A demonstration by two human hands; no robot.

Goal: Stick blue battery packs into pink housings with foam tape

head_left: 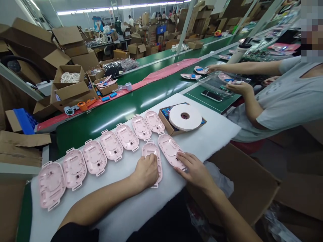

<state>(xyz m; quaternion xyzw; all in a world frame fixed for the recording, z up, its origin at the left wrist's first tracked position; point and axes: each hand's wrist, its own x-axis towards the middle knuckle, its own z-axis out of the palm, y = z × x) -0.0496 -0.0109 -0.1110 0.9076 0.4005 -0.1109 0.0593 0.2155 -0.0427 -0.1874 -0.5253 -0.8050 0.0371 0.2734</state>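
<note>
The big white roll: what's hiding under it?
Under the white roll is an open cardboard box, with small blue pieces peeking out beside the roll. The roll covers the box's middle, so whatever lies there can't be seen.

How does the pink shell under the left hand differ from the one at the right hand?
The left hand covers the middle of the left shell; the right hand overlaps only the near end of the right shell. The left shell runs nearly straight up the picture; the right shell slants. Both are pale pink, on the white sheet.
</note>
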